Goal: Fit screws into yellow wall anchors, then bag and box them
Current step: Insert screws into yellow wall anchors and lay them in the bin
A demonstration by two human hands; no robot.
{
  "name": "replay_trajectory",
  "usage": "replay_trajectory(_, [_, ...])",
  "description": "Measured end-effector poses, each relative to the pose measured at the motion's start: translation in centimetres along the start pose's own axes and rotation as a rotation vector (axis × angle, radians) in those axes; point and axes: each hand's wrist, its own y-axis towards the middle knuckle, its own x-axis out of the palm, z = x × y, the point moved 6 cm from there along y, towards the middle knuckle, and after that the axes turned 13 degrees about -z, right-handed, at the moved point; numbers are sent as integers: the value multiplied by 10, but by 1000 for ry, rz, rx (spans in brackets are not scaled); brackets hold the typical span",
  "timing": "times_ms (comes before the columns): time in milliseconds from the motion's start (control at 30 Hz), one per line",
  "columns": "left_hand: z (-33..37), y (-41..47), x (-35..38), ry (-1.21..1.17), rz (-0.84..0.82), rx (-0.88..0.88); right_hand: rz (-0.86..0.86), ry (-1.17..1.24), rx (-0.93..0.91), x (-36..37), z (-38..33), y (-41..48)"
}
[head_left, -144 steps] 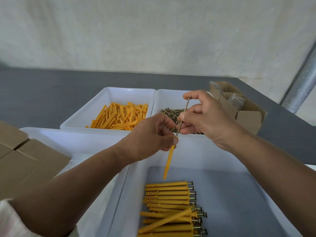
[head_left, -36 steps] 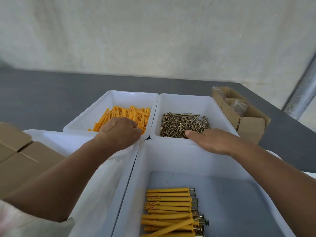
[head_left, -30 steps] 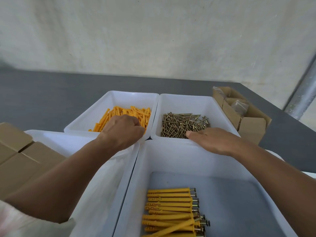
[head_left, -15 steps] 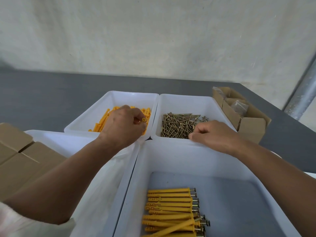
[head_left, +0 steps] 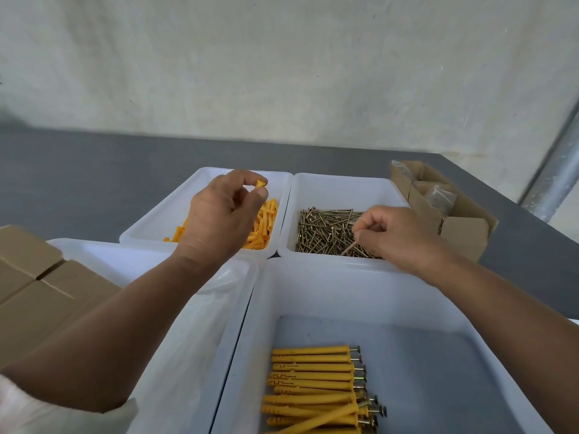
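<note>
Yellow anchor point(head_left: 260, 183) pinched betw. thumb & forefinger of L hand point(head_left: 219, 220), held above the anchor tray point(head_left: 156, 227) mid-desk. R hand point(head_left: 398, 236) pinches one screw point(head_left: 348, 247) low over the screw tray point(head_left: 344, 189), just beside it on the right. Assembled anchor+screw sets point(head_left: 313, 377) lie in rows in the near tray point(head_left: 313, 277), front edge. Open cardboard box point(head_left: 463, 233) by desk's right edge.

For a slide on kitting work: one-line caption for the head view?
Left hand pinches a yellow anchor over the anchor tray; right hand pinches a screw over the screw tray.
</note>
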Motion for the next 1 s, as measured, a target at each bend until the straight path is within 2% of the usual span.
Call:
replay_trajectory(67, [1, 0, 4, -34, -71, 11, 58, 128, -26, -9, -4, -1])
replay_trajectory(200, [3, -2, 19, -30, -250, 23, 101, 576, -92, -22, -12, -7])
replay_trajectory(333, [4, -4, 28, -2, -344, 57, 103, 799, -122, -24, -20, -13])
replay_trajectory(1000, [1, -7, 39, 5, -428, 89, 75, 717, -128, -14, -25, -12])
